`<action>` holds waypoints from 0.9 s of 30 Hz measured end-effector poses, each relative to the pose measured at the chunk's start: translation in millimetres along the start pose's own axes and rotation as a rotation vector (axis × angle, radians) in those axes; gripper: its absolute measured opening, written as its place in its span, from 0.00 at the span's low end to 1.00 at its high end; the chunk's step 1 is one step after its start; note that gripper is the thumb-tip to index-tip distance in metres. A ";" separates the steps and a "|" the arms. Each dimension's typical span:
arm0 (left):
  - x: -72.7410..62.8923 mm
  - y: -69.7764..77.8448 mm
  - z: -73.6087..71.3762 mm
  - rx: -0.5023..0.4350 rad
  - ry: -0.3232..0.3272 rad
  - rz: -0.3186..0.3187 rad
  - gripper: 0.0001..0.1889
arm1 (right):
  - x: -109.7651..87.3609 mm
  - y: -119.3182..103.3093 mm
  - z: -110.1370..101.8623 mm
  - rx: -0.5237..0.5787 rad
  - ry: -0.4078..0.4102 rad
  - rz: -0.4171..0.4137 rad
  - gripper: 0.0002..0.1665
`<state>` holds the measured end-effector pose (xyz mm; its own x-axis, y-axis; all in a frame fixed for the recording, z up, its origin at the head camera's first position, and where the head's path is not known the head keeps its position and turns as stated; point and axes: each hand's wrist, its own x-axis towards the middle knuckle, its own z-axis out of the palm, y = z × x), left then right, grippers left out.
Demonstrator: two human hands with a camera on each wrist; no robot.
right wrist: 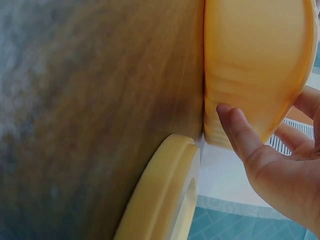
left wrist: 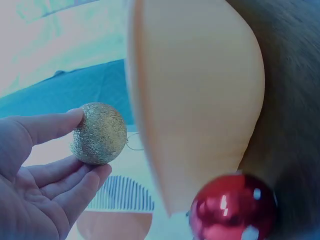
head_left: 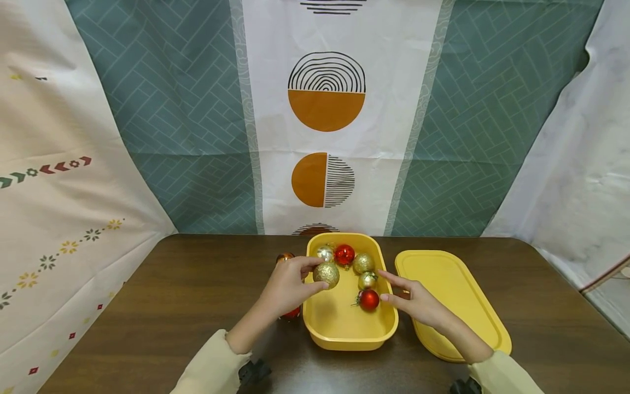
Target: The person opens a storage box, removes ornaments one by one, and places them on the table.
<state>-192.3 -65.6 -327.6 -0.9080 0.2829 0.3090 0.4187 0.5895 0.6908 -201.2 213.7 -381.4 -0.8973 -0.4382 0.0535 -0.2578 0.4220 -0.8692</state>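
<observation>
My left hand pinches a gold glitter Christmas ball between thumb and fingers, above the left side of a yellow plastic box. In the left wrist view the ball shows a thin loop. Inside the box lie a silver ball, a shiny red ball, another gold glitter ball, a smooth gold ball and a second red ball. My right hand is at the right rim, fingers loosely extended. Some fingers hang beside the outer wall; contact is unclear.
A yellow lid lies on the brown table to the right of the box. Left of the box are a red ball and an orange-gold ornament, partly hidden by my left hand. A patterned curtain hangs behind the table.
</observation>
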 end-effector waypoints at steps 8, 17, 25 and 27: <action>-22.6 -8.5 -24.3 -0.084 0.091 -0.056 0.20 | 0.3 -0.1 0.1 0.009 -0.005 -0.004 0.36; -52.9 -22.0 -40.9 -0.071 0.128 -0.098 0.19 | -0.3 -0.8 -0.1 0.005 -0.005 -0.016 0.35; -77.4 -36.1 -40.5 -0.054 0.017 -0.048 0.20 | 1.0 0.3 -0.8 -0.009 -0.005 -0.015 0.36; -81.5 -39.4 -39.5 -0.065 -0.023 -0.042 0.20 | 0.9 -0.2 -1.1 -0.011 -0.003 -0.011 0.36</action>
<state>-135.3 -141.8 -354.2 -0.9239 0.2766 0.2645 0.3780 0.5508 0.7441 -202.3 214.2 -380.7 -0.8935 -0.4449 0.0612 -0.2711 0.4258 -0.8632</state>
